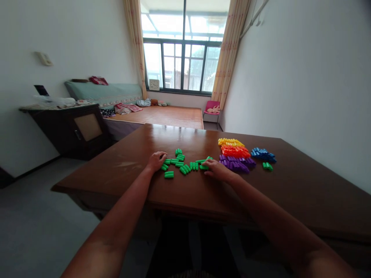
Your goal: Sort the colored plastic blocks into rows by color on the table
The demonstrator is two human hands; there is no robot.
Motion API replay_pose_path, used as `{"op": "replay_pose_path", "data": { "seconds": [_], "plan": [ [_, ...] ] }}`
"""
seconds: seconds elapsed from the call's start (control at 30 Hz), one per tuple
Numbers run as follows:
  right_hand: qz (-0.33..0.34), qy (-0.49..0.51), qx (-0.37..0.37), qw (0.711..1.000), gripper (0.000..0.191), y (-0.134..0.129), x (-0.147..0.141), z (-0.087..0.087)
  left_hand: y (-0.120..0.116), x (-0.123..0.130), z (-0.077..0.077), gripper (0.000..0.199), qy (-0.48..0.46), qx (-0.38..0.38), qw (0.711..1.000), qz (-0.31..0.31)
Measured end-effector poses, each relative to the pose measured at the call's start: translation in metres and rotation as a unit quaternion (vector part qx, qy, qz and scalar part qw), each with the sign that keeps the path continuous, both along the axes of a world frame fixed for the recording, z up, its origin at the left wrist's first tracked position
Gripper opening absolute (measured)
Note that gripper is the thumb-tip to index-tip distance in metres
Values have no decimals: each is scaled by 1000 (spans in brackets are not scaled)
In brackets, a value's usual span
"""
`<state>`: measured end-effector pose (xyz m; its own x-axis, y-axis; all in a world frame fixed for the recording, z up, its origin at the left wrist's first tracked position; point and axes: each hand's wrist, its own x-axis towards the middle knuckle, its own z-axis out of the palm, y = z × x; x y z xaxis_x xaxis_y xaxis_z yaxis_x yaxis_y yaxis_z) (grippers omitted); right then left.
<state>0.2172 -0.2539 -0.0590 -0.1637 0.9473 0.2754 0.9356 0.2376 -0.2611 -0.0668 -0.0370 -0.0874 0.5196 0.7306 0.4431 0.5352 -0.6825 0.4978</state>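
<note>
Brown desk [290, 185] bears four piles [235, 151], most greens [169, 175] loose by curled left hand [157, 160] and half-open right hand [217, 170] (grips unclear)

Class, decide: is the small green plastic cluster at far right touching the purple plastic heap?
Apart: the head view shows brown tabletop between the green cluster and the purple heap.

Home, bedroom by look: wide bed [174, 114] with folded clothes [127, 108], patterned curtains [228, 54] at window [183, 65], plush toy [213, 110] on pink chair [209, 104].
</note>
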Motion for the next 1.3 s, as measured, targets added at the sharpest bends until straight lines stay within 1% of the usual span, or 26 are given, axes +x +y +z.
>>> {"op": "replay_pose_path", "data": {
  "seconds": [0.07, 0.2, 0.27, 0.3, 0.37, 0.4, 0.43, 0.5, 0.53, 0.57, 0.6, 0.63, 0.67, 0.73, 0.8, 0.87, 0.9, 0.97, 1.0, 1.03, 1.07, 1.13, 1.17, 1.2, 1.27, 1.3],
  "plan": [
    [-11, 13, -18, 1000, 30, -1, -6, -2, 0, -1, 0, 37, -2, -8, 1000, 0],
    [12, 58, -42, 997, 32, -17, -4, 1, 3, -1, -1, 36, -10, -20, 1000, -3],
    [0, 88, -32, 996, 28, -27, 8, 6, 6, -1, -3, 36, -7, -17, 1000, 0],
    [-18, 106, -18, 994, 25, -32, 20, 9, 8, -1, -4, 36, -2, -13, 1000, 1],
    [-95, 146, 36, 984, 23, -44, 58, 16, 12, -1, -6, 37, 11, -7, 1000, 0],
    [-152, 166, 75, 971, 26, -52, 84, 19, 14, -1, -7, 37, 17, -4, 1000, -1],
    [-225, 184, 120, 949, 31, -61, 113, 20, 15, 0, -7, 38, 22, -1, 1000, -1],
    [-379, 214, 213, 875, 38, -85, 174, 17, 16, 0, -7, 39, 26, 5, 1000, 3],
    [-447, 207, 234, 838, 39, -98, 202, 11, 17, 0, -7, 39, 27, 6, 1000, 6],
    [-504, 194, 228, 810, 38, -110, 226, 4, 16, -1, -6, 39, 29, 5, 1000, 8],
    [-549, 184, 202, 790, 36, -121, 245, -5, 16, -1, -6, 38, 31, 3, 999, 11],
    [-579, 170, 177, 777, 34, -131, 260, -15, 16, -1, -5, 38, 35, 1, 999, 14],
    [-599, 156, 152, 771, 34, -138, 270, -25, 16, -1, -5, 37, 39, 0, 999, 17],
    [-613, 127, 125, 769, 36, -147, 278, -40, 17, -2, -5, 37, 46, 0, 999, 22],
    [-614, 110, 106, 775, 39, -151, 277, -49, 19, -2, -5, 38, 48, -1, 999, 25],
    [-615, 105, 96, 776, 40, -152, 274, -51, 18, -2, -4, 40, 44, -4, 999, 20],
    [-617, 99, 106, 773, 39, -151, 272, -50, 17, -2, -4, 41, 39, -6, 999, 15],
    [-613, 68, 171, 768, 40, -146, 267, -44, 12, 0, -3, 45, 28, -9, 1000, -10],
    [-597, 45, 213, 772, 40, -140, 261, -40, 9, 1, -3, 45, 24, -11, 999, -28],
    [-570, 23, 248, 783, 40, -132, 252, -35, 5, 2, -3, 45, 27, -7, 998, -49],
    [-530, 6, 268, 805, 40, -122, 239, -28, 2, 3, -3, 44, 36, 4, 997, -62],
    [-419, -3, 264, 869, 37, -96, 198, -13, -2, 6, -4, 39, 66, 27, 995, -74],
    [-347, 3, 239, 907, 36, -82, 170, -6, -4, 7, -4, 37, 79, 35, 994, -71],
    [-280, 14, 222, 934, 34, -68, 139, 1, -4, 7, -5, 35, 89, 40, 993, -65],
    [-137, 31, 156, 978, 30, -41, 71, 12, -5, 7, -7, 33, 92, 44, 993, -52],
    [-54, 29, 113, 992, 30, -28, 39, 15, -5, 6, -7, 33, 89, 43, 994, -48]
  ]
}}
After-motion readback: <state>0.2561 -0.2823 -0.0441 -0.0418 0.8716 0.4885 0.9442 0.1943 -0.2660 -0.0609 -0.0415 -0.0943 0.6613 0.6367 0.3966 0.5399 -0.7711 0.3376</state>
